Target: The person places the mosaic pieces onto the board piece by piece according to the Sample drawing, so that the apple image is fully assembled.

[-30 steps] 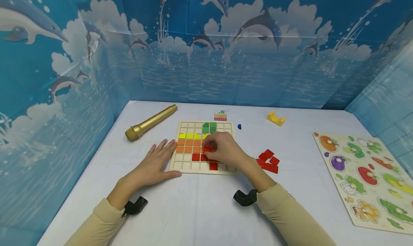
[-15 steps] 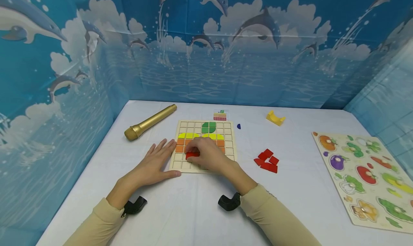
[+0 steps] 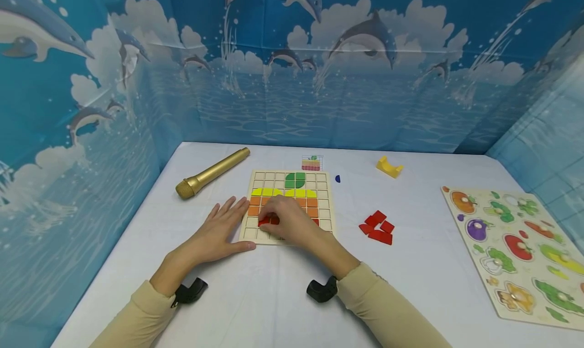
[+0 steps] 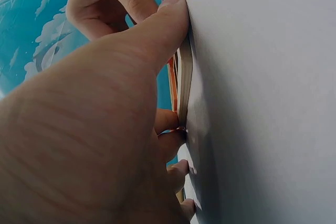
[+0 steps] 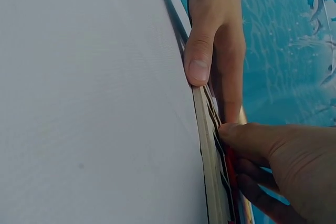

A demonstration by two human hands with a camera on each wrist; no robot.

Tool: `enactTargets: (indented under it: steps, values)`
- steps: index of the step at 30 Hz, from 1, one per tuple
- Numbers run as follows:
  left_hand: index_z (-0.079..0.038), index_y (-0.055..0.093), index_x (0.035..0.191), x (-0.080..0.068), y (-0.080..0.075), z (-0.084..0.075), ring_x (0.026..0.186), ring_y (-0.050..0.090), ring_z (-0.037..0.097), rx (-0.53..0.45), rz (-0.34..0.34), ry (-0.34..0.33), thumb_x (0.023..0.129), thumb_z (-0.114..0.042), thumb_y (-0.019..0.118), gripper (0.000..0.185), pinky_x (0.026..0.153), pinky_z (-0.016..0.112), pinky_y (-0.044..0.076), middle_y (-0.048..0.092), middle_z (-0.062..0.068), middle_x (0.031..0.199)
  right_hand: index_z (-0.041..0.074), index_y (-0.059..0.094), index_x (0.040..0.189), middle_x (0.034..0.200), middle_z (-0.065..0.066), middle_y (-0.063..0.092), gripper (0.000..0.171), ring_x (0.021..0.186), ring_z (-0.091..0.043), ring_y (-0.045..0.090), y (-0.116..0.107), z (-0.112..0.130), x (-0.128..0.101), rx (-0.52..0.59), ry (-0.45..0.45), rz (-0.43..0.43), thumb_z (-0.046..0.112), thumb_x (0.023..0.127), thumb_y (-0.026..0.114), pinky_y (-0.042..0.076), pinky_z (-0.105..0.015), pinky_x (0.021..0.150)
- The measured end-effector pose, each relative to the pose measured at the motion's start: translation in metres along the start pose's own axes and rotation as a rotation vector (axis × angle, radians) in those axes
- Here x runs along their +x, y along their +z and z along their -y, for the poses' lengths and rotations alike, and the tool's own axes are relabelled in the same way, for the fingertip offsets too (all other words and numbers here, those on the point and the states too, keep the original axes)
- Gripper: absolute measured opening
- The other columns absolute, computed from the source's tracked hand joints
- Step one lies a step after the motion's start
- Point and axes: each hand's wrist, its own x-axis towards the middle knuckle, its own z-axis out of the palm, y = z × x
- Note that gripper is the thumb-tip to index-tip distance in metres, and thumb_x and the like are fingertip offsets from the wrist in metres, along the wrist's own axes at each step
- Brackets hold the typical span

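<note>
R fingers [image 3: 274,225] pinch red tile [image 3: 268,219], L flat

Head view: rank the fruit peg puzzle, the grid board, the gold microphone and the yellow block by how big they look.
1. fruit peg puzzle, though it lies nearer the camera
2. grid board
3. gold microphone
4. yellow block

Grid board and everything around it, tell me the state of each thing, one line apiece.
Grid board: flat on the table, partly filled.
Red tile: on the board, under the right hand's fingers.
Right hand: pinching the red tile.
Left hand: fingers straight, bracing the board's left edge.
Loose red tiles: piled on the table.
Gold microphone: lying on its side.
</note>
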Motion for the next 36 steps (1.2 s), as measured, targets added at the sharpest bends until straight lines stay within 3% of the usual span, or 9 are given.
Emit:
enactTargets:
  steps: [10,17,25,30,36]
  values:
    - [-0.010,0.023,0.169,0.000,-0.001,-0.002,0.165,0.009,0.037,0.006,0.002,-0.007,0.091,-0.066,0.071,0.106,0.131,0.064,0.006,0.021,0.008,0.177,0.013,0.080,0.103,0.102,0.004,0.077,0.011,0.096,-0.014,0.063,-0.011,-0.001,-0.012,-0.010,-0.078,-0.006,0.009,0.093,0.080,0.056,-0.033,0.089]
    - [-0.008,0.025,0.168,0.001,-0.001,-0.002,0.164,0.011,0.038,0.015,-0.010,0.003,0.092,-0.065,0.071,0.106,0.131,0.064,0.008,0.022,0.009,0.176,0.014,0.080,0.105,0.104,0.004,0.076,0.012,0.104,-0.015,0.065,-0.031,-0.007,-0.028,-0.011,0.021,-0.010,0.012,0.094,0.080,0.057,-0.037,0.099]
    - [-0.009,0.024,0.168,0.000,-0.001,-0.003,0.164,0.010,0.038,0.018,-0.008,-0.012,0.091,-0.065,0.071,0.107,0.131,0.064,0.007,0.022,0.010,0.176,0.012,0.081,0.104,0.099,0.004,0.074,0.011,0.092,-0.017,0.065,-0.057,-0.030,-0.049,0.014,0.097,-0.054,0.011,0.093,0.082,0.060,-0.035,0.083]
    - [-0.008,0.026,0.168,-0.001,0.000,-0.002,0.164,0.011,0.039,0.020,-0.015,-0.003,0.091,-0.065,0.071,0.106,0.130,0.065,0.008,0.023,0.011,0.176,0.012,0.081,0.103,0.101,0.002,0.075,0.011,0.095,-0.021,0.069,-0.074,-0.044,-0.066,0.025,0.150,-0.076,0.010,0.093,0.081,0.062,-0.042,0.086]
    - [-0.008,0.026,0.168,0.000,0.002,0.000,0.164,0.011,0.039,0.017,-0.015,-0.003,0.091,-0.065,0.071,0.106,0.130,0.065,0.008,0.022,0.010,0.176,0.010,0.081,0.108,0.110,-0.003,0.078,0.017,0.098,-0.022,0.072,-0.096,-0.067,-0.093,-0.038,0.216,-0.104,0.009,0.091,0.081,0.063,-0.044,0.088]
